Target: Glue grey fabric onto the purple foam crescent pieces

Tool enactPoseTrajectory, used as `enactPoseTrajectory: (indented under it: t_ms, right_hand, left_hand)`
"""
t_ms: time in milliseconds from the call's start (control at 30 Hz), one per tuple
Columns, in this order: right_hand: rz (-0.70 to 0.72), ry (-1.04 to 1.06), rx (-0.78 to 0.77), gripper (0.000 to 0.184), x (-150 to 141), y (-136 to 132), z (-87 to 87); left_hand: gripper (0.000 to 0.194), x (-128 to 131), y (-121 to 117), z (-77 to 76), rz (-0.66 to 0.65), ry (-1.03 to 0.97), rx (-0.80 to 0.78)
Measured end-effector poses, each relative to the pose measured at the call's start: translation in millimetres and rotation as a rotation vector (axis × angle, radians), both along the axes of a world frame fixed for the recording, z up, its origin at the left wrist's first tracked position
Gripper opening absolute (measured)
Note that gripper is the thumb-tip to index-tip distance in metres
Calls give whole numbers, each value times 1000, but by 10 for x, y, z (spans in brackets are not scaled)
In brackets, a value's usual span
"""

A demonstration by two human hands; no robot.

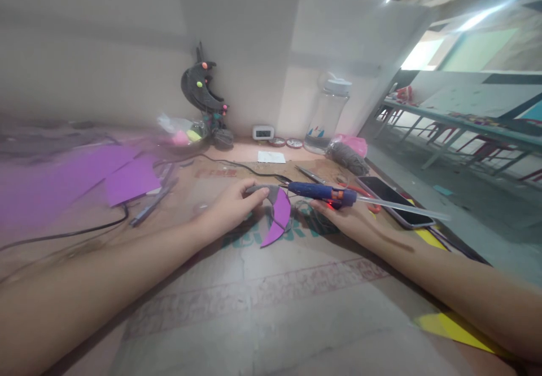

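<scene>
**Purple crescent pinched in the left hand, glue gun close by in the right**

You have the purple crescent (283, 212) over the counter (262, 314), at the centre of your view, its bare tip aimed toward 7 o'clock. Grey yarn (274, 194) covers its upper end, and a thin strand crosses the purple part. The step in hand looks like fixing yarn along the crescent. From this pose, bringing glue to the edge of the covering calls for a steady crescent and a hot nozzle well away from your thumb.

Your left arm reaches in from 8 o'clock; the left hand (237, 201) pinches the yarn-covered end between thumb and fingers. Your right arm comes from 4 o'clock, and the right hand (341, 218) has its grip around the glue gun (311, 190), though the gun hides part of the fingers. Its nozzle points toward 9 o'clock, near the crescent's upper edge.

From the crescent, a yarn ball (347, 158) sits at 2 o'clock, a phone (396, 201) near 3 and purple sheets (131, 181) between 9 and 10.
</scene>
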State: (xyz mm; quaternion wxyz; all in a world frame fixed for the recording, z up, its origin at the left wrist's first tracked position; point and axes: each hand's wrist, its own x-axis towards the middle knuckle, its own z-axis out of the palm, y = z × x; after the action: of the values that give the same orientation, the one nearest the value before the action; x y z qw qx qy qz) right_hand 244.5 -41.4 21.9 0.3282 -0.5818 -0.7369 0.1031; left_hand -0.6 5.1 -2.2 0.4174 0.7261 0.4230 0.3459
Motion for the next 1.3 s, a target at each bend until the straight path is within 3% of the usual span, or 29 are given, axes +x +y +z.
enactPoseTrajectory:
  t_ms: [500,933,1300]
  right_hand:
    - [51,16,16,28,57,36,-69]
    - [78,-49,76,17,20,-6,-30]
    - [61,-55,30,17,9,-15,-10]
  left_hand:
    - [28,13,-16,24,36,-27,-84]
    - [28,17,5,18,72,21,65]
    - [29,18,-16,41,54,-19,23]
